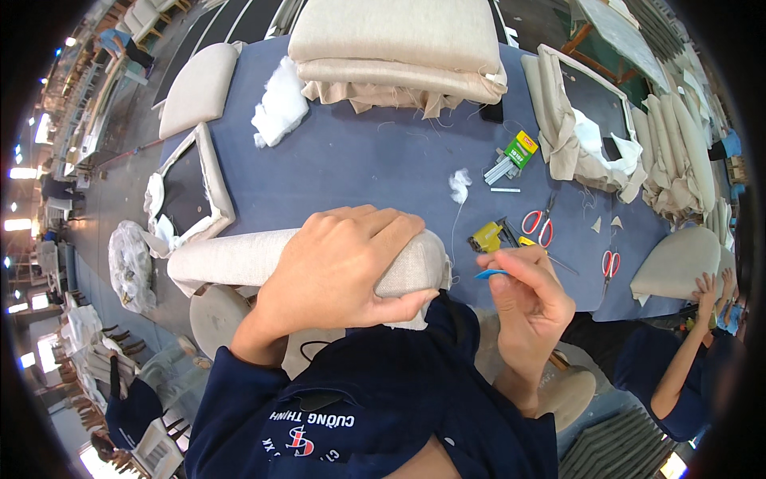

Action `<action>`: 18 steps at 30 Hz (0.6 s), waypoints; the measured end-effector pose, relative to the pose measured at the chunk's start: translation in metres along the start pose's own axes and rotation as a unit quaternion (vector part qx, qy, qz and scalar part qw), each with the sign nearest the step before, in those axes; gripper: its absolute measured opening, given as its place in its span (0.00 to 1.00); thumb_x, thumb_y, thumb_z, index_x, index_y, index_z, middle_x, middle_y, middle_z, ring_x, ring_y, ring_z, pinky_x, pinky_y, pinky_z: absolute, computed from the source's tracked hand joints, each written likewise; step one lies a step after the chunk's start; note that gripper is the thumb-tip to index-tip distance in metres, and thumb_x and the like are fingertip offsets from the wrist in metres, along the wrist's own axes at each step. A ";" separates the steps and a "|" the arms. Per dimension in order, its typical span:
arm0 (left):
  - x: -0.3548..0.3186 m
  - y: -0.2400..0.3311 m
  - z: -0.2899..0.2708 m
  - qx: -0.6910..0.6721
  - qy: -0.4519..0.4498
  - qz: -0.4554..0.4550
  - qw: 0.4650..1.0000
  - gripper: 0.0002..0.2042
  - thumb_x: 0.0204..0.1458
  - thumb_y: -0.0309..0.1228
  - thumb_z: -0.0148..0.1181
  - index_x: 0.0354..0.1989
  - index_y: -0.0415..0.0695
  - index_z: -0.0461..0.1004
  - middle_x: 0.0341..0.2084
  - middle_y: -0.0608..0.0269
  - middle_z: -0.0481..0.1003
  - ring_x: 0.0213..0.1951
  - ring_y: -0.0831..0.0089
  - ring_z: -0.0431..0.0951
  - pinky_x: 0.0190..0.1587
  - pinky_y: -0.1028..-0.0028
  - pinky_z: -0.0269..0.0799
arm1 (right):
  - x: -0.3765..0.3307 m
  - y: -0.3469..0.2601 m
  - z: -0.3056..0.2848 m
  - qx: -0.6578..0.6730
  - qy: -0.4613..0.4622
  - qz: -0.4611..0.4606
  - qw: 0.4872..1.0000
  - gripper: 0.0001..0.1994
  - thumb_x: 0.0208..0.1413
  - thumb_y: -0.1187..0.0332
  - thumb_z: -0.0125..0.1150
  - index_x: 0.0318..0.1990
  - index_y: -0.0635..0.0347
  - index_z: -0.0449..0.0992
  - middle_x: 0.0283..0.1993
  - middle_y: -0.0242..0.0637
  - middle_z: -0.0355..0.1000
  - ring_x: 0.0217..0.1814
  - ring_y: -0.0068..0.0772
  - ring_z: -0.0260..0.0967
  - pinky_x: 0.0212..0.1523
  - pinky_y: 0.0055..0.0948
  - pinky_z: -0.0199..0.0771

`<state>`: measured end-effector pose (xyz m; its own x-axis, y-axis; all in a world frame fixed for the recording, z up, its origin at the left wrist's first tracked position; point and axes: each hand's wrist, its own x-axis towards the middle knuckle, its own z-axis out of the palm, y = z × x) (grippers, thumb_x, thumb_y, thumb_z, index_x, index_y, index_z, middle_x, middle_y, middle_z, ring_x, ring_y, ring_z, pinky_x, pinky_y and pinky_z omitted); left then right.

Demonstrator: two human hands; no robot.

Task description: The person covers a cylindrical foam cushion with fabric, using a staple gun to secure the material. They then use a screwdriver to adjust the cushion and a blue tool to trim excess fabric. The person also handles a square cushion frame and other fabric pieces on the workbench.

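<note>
Closest to us, our left hand (339, 267) lies spread and pressed over the rounded end of a beige upholstered cushion (239, 259), fingers curled down its far side and thumb tucked under its near edge, so the cushion is gripped against our dark blue top at the front edge of the blue-covered table (359, 156). Just to the right, our right hand (531, 299) is closed around a small blue sliver (491, 274), pinched between thumb and fingertips, its tip pointing toward the cushion end; we cannot tell what kind of thing it is. Just beyond that hand lies a yellow staple gun (488, 237), with red-handled scissors (540, 223) beside it and a second red pair (610, 263) further right. Farther out we see a tuft of white stuffing (459, 185), then a green and yellow staple box (519, 150) with loose staple strips. At the far edge sit stacked beige cushions (399, 48) and a heap of white wadding (279, 108). At the right edge, another person's hands rest on a cushion (678, 263)
</note>
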<state>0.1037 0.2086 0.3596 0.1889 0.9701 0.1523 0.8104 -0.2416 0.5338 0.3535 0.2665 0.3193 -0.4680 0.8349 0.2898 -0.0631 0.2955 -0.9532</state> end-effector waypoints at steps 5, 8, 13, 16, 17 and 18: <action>-0.003 0.006 0.000 -0.018 -0.008 0.008 1.000 0.30 0.39 0.45 0.74 0.48 0.37 0.79 0.39 0.48 0.82 0.39 0.48 0.84 0.41 0.59 0.80 | 0.001 -0.011 0.010 0.118 0.050 0.050 0.991 0.15 0.59 0.85 0.67 0.54 0.72 0.79 0.48 0.44 0.76 0.47 0.28 0.75 0.50 0.26 0.78; -0.002 0.009 0.000 -0.028 -0.022 0.010 0.999 0.30 0.38 0.43 0.75 0.48 0.37 0.79 0.39 0.48 0.82 0.39 0.48 0.84 0.41 0.59 0.80 | 0.005 -0.016 0.013 0.137 0.028 0.031 0.990 0.15 0.56 0.87 0.69 0.52 0.72 0.79 0.47 0.45 0.76 0.46 0.28 0.75 0.47 0.26 0.79; -0.007 0.013 0.009 -0.030 -0.016 0.031 0.999 0.29 0.39 0.41 0.76 0.48 0.35 0.79 0.39 0.47 0.82 0.39 0.48 0.84 0.42 0.59 0.81 | 0.003 -0.016 0.012 0.086 -0.010 0.010 0.996 0.13 0.53 0.88 0.70 0.47 0.72 0.81 0.43 0.47 0.78 0.41 0.29 0.78 0.41 0.25 0.81; -0.008 0.017 0.011 -0.023 -0.045 0.026 0.998 0.30 0.39 0.41 0.77 0.48 0.33 0.78 0.40 0.47 0.82 0.40 0.49 0.84 0.43 0.59 0.81 | 0.001 -0.017 0.011 0.058 -0.013 -0.002 0.998 0.13 0.50 0.89 0.71 0.44 0.72 0.81 0.40 0.48 0.79 0.38 0.29 0.78 0.40 0.24 0.80; -0.008 0.018 0.011 -0.023 -0.051 0.023 0.998 0.30 0.39 0.42 0.77 0.48 0.33 0.78 0.41 0.47 0.82 0.40 0.49 0.84 0.43 0.59 0.81 | -0.001 -0.017 0.010 0.049 -0.010 -0.001 0.999 0.13 0.49 0.89 0.72 0.43 0.72 0.82 0.39 0.48 0.79 0.37 0.29 0.78 0.38 0.24 0.79; -0.007 0.019 0.011 -0.022 -0.059 0.023 0.998 0.31 0.38 0.42 0.77 0.48 0.33 0.78 0.41 0.47 0.82 0.41 0.49 0.84 0.43 0.59 0.80 | -0.003 -0.018 0.010 0.040 -0.005 -0.002 0.999 0.14 0.48 0.89 0.72 0.43 0.72 0.82 0.38 0.47 0.79 0.36 0.28 0.78 0.37 0.23 0.77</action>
<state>0.1236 0.1971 0.3600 0.2918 0.9532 0.0797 0.7746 -0.2844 0.5649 0.3476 0.2540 0.3350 -0.4756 0.8296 0.2926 -0.1345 0.2602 -0.9562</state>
